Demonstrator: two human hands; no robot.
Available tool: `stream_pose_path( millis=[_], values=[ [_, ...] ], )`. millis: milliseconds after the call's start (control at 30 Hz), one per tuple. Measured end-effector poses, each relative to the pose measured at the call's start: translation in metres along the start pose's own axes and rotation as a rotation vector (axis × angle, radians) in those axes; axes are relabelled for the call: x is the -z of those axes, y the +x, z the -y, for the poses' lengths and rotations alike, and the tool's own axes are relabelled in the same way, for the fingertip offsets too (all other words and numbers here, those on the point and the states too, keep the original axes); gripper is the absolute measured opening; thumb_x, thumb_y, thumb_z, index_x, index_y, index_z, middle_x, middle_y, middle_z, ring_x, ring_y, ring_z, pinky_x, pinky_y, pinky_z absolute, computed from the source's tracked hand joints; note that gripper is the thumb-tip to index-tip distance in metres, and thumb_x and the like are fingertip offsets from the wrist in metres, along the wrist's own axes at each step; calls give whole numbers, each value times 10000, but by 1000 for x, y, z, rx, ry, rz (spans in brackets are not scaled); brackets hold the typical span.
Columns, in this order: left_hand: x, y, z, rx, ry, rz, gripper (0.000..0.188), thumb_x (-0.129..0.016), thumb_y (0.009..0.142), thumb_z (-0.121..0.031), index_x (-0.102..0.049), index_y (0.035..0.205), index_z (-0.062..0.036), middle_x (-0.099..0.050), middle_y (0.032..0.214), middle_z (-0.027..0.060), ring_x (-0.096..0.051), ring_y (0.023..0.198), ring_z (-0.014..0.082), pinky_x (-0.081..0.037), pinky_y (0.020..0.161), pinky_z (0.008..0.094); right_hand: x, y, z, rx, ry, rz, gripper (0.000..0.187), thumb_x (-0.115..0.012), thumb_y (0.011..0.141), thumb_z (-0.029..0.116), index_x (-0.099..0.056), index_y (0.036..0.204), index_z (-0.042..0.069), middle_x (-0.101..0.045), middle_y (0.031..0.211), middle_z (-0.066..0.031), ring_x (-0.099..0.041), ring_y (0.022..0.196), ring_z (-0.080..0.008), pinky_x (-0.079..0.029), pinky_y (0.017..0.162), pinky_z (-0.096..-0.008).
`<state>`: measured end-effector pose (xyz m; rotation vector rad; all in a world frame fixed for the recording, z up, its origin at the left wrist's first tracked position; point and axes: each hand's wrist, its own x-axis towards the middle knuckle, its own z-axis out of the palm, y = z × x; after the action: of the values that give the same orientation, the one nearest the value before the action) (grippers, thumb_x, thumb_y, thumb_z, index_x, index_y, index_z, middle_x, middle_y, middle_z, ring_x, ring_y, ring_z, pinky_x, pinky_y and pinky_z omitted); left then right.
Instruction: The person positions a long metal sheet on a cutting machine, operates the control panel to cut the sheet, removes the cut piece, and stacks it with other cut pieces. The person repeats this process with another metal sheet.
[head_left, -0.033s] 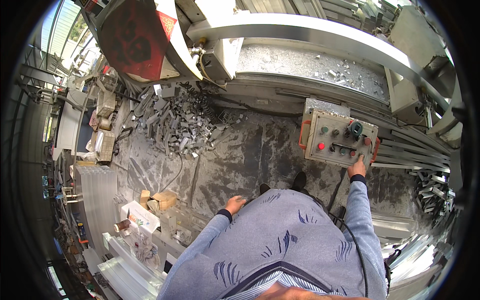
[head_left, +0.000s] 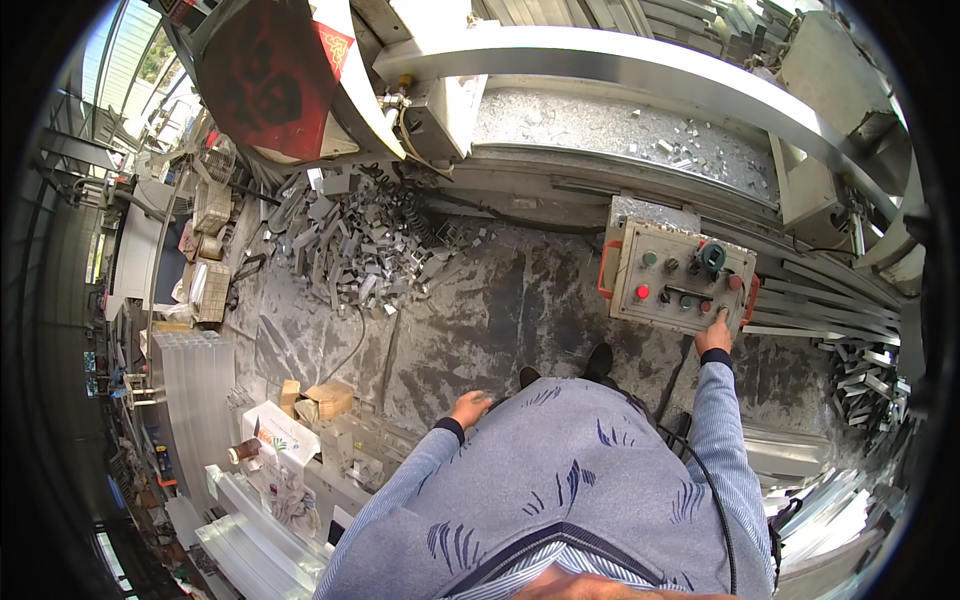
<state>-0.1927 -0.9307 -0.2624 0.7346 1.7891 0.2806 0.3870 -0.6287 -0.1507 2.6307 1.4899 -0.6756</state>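
Note:
My right hand (head_left: 713, 336) reaches to a grey metal control box (head_left: 640, 262) on the right. One finger is stretched out onto the lower right of its face, against a button that the fingertip covers; the hand grips nothing. Red and green buttons, dark knobs and a larger dark green round control (head_left: 712, 258) sit on that face. Orange-red handles (head_left: 606, 268) stick out at the box's sides. My left hand (head_left: 468, 408) hangs low by my left side, its fingers curled together. Something greyish shows at its fingertips, too small to make out.
A long silvery metal profile (head_left: 600, 55) spans the machine ahead, above a bed (head_left: 560, 120) strewn with offcuts. More offcuts (head_left: 365, 235) are heaped on the floor at far left. Stacked profiles (head_left: 195, 385) and a white carton (head_left: 282, 432) stand left. A black cable (head_left: 715, 480) runs by my right arm.

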Motion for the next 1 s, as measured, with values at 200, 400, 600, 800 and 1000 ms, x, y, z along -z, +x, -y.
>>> stream_pose_path(
  millis=[200, 400, 600, 800, 1000],
  values=[
    [1, 2, -2, -20, 25, 17, 681, -749, 997, -361, -548, 1508, 43, -672, 1431, 221, -674, 1294, 294, -553, 1054, 379, 3, 1, 2, -43, 24, 57, 926, -662, 869, 27, -237, 1693, 27, -734, 1202, -294, -720, 1064, -432, -587, 924, -497],
    [-2, 4, 0, -23, 8, -2, 669, -762, 982, -375, -580, 1486, 25, -675, 1431, 213, -675, 1293, 299, -551, 1057, 382, 3, -1, 4, -33, 17, 43, 935, -670, 867, 30, -232, 1693, 23, -731, 1210, -298, -719, 1067, -429, -585, 930, -501],
    [-6, 3, 1, -42, 83, -26, 666, -768, 960, -429, -627, 1443, 7, -697, 1399, 207, -684, 1277, 303, -551, 1052, 385, 3, -2, 5, -26, 9, 27, 932, -669, 869, 34, -228, 1690, 17, -722, 1234, -305, -716, 1094, -432, -585, 951, -492],
    [-4, 0, -5, -62, 128, -20, 659, -760, 967, -426, -625, 1442, 11, -699, 1392, 211, -690, 1268, 308, -555, 1047, 389, 3, -2, 6, -23, -3, 21, 932, -677, 870, 48, -231, 1688, 12, -713, 1263, -305, -710, 1130, -429, -579, 976, -496],
    [-3, -7, -19, -17, 60, 5, 639, -756, 987, -370, -594, 1475, 9, -698, 1392, 214, -701, 1245, 293, -568, 1024, 377, 10, -6, 11, -34, 5, 37, 932, -674, 867, 29, -233, 1687, 10, -715, 1259, -303, -709, 1127, -433, -580, 968, -499]
  ],
)
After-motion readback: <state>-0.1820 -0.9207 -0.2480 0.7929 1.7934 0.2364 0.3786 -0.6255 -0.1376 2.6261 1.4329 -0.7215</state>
